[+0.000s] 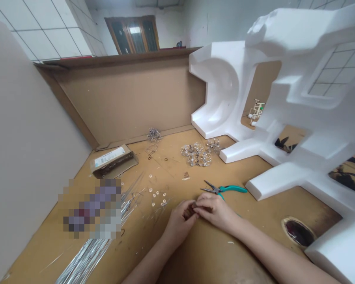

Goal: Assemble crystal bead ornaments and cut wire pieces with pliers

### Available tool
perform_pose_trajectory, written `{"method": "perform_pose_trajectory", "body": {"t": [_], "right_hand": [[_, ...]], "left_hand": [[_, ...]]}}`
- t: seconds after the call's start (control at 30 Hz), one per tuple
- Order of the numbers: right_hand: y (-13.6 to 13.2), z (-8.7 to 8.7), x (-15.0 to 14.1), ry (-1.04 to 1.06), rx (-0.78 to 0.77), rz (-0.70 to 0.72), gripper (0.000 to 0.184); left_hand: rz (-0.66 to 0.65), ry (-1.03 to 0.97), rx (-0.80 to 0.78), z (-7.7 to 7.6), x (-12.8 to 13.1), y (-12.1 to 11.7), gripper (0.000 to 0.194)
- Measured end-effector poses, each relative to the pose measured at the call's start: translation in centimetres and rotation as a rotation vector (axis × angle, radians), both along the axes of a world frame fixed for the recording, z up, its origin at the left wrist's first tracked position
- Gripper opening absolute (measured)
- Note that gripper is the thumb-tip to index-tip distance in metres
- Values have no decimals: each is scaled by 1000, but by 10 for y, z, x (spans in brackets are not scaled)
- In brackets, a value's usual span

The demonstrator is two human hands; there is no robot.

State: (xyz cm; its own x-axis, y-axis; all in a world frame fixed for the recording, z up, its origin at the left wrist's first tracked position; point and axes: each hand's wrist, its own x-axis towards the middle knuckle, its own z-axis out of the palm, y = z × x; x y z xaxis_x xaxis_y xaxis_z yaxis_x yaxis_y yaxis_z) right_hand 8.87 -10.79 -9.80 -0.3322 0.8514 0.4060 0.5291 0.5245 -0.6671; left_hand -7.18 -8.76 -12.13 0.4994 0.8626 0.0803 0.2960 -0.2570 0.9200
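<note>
My left hand and my right hand meet at the middle of the brown tabletop, fingertips pinched together on a small dark piece that is mostly hidden. Pliers with teal handles lie just beyond my right hand. Several small clear beads sit to the left of my hands. A bundle of thin silver wires runs along the table at lower left.
Finished wire loops and another wire cluster lie farther back. A small open cardboard box is at left. Large white foam packing blocks crowd the right side. Cardboard walls stand behind. A hole is in the table at right.
</note>
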Motion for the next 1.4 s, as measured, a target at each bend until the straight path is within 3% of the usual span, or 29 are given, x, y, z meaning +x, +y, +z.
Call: {"method": "perform_pose_trajectory", "body": {"t": [0.1,0.3,0.43,0.7,1.0,1.1,1.2,1.3,1.4], "right_hand": [[-1,1,0,13,4,3,18],[0,0,-2,52,-23,-60,20],[1,-1,-3,64,-62,-40,19],[-1,-3,-4,51,-96,-10,19],[-3,-2,-4,58,-124,2,24],[1,-5,-4,139,-263,-3,24],[4,-3,-2,452,-532,-30,26],[6,2,1,744,-723,-42,29],[5,6,2,831,-781,-26,29]], "left_hand": [[19,-25,69,3,-1,-3,25],[103,-66,394,16,-6,-12,28],[93,-41,437,17,-6,-14,24],[120,-20,387,15,-2,-11,16],[150,-127,270,19,-3,-9,14],[148,-220,73,17,-2,-7,17],[180,-313,-124,17,-1,-5,29],[214,-292,-183,17,-2,-3,30],[130,-268,-222,18,-3,-3,33]]}}
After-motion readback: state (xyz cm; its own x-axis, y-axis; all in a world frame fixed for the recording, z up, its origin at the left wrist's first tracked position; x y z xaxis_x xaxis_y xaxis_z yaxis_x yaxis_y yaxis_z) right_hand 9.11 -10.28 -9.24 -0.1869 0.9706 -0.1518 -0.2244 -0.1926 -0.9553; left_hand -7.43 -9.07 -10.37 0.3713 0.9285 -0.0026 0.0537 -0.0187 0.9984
